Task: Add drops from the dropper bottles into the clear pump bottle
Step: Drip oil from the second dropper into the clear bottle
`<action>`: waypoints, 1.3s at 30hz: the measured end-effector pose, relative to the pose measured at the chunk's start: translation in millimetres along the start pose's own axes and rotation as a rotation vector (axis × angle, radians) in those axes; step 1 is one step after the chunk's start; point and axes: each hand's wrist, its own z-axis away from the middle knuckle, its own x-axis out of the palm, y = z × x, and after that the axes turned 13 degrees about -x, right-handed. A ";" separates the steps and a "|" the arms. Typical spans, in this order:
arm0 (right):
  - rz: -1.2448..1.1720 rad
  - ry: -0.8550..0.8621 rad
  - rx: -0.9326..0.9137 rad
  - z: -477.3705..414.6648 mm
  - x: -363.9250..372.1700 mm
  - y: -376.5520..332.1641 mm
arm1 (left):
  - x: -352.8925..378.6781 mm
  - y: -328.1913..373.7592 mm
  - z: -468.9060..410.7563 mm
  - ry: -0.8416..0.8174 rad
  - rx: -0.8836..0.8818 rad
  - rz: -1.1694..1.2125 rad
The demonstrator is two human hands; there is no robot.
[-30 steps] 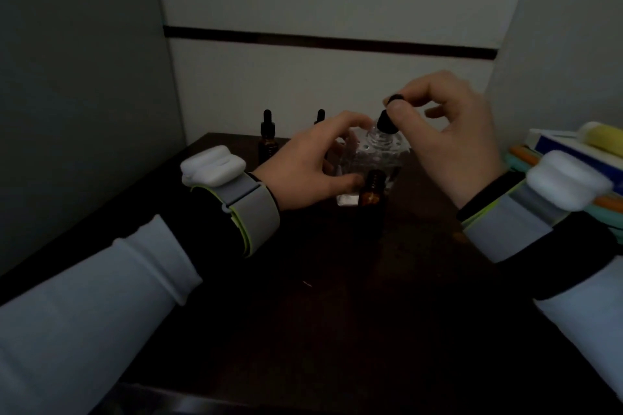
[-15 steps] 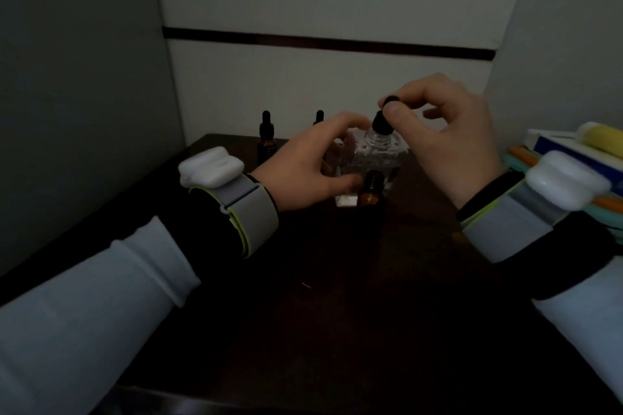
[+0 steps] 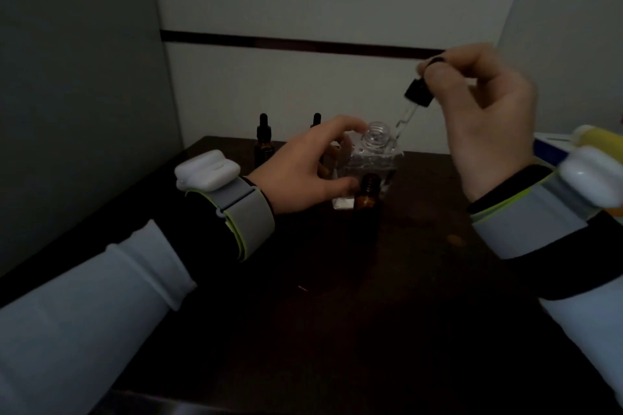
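Observation:
The clear pump bottle (image 3: pixel 371 158) stands on the dark table with its threaded neck open and no pump on it. My left hand (image 3: pixel 303 165) curls round its left side and holds it. My right hand (image 3: pixel 485 111) pinches the black bulb of a dropper (image 3: pixel 413 101), lifted up and to the right of the neck; its glass tube tilts down toward the bottle's right shoulder. An uncapped amber dropper bottle (image 3: pixel 367 194) stands just in front of the clear bottle.
Two capped amber dropper bottles (image 3: pixel 263 141) stand at the back by the wall, the second one (image 3: pixel 316 120) partly hidden behind my left hand. A stack of books with a yellow object (image 3: pixel 580 145) sits at the right. Walls close in at left and rear.
My right hand has lifted the dropper up and to the right, out of the clear bottle's neck. My left hand has stayed on the bottle.

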 end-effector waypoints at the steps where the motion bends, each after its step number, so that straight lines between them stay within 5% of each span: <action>1: 0.012 -0.050 -0.004 2.4 1.4 0.6 | 0.2 -0.3 -0.1 0.002 -0.003 -0.001; 11: 0.118 -0.262 -0.091 13.1 7.1 5.5 | 0.7 -1.1 -0.9 0.008 0.009 0.006; 27: 0.120 -0.308 -0.088 16.0 7.1 6.5 | 0.5 -0.8 -1.3 0.022 0.013 -0.011; 35: 0.008 0.036 -0.095 1.9 -0.9 -3.0 | 0.0 -0.6 -0.5 0.010 0.014 0.002; 39: 0.082 0.041 -0.139 1.9 -1.8 -2.5 | -0.2 -0.1 0.0 0.002 0.005 0.003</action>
